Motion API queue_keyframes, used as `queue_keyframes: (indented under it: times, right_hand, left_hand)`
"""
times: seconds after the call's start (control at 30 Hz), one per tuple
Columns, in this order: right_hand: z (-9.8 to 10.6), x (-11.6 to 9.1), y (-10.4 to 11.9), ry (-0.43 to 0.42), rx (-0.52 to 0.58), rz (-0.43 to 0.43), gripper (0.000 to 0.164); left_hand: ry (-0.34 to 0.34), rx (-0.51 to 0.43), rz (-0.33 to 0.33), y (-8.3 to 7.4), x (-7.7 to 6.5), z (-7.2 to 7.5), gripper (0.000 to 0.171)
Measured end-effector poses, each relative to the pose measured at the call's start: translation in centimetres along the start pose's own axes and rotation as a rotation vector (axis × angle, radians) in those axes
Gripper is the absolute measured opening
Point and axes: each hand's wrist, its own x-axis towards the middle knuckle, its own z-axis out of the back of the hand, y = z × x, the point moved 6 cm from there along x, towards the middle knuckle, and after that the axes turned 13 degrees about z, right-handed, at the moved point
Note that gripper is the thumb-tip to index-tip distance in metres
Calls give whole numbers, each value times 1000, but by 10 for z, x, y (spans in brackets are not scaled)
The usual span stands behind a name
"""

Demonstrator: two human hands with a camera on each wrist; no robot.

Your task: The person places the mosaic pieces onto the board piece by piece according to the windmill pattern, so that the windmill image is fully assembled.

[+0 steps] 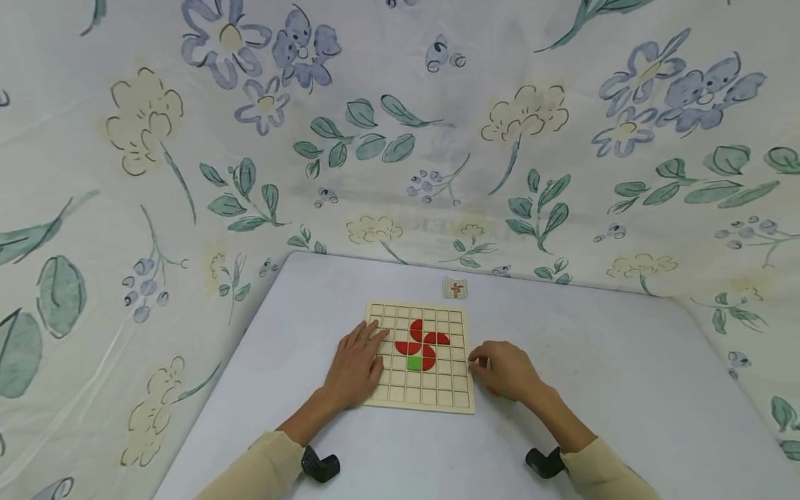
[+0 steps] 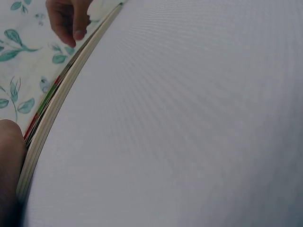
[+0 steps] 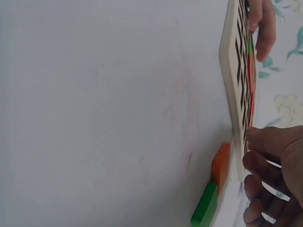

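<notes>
A square wooden grid board (image 1: 451, 399) lies on the white table. Red rounded pieces (image 1: 428, 361) form a pinwheel in its middle, with a green square piece (image 1: 414, 363) at the lower left of them. My left hand (image 1: 356, 364) rests on the board's left side, fingers spread. Just off the right edge is my right hand (image 1: 507, 371), fingers loosely curled and nothing visible between them. Below that hand, the right wrist view shows an orange block (image 3: 221, 165) and a green block (image 3: 205, 205) on the table; in the head view the hand hides them.
Behind the board lies a small card (image 1: 455, 288) printed with a red and orange pinwheel on a grid. A floral cloth (image 1: 387, 180) rises behind the table (image 1: 600, 361) and at its sides. Dark devices (image 1: 321, 467) sit at both wrists.
</notes>
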Motion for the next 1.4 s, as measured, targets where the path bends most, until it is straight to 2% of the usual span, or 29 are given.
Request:
queue_keyframes:
  times: [0.2,0.33,0.53,0.8,0.87,1.03,1.17,1.4]
  right_hand:
    - [6,-15,-13,2,-2,-37,14]
    - [10,-27,-19,-18,-14,-21,21]
    - [7,-41,-27,2,-64,3,34]
    - [6,-42,-28,33,-95,-27,24]
    - [7,-39,-25,41,-129,6,22]
    - [9,-32,-13,6,-225,152,19]
    - [10,-26,-6,-22,-216,226,17]
    - [6,-6,13,-32,-167,301,17]
  left_hand:
    - [-14,-5,-11,-1,1,2,49]
    - [-30,-4,-26,-2,1,2,49]
    - [-24,9,-19,-1,2,3,48]
    - [-13,0,-16,0,5,5,47]
    - [-3,5,-9,1,5,4,47]
    - [19,21,7,4,7,2,47]
    - [29,13,8,5,8,2,47]
    - [20,14,-5,5,10,4,47]
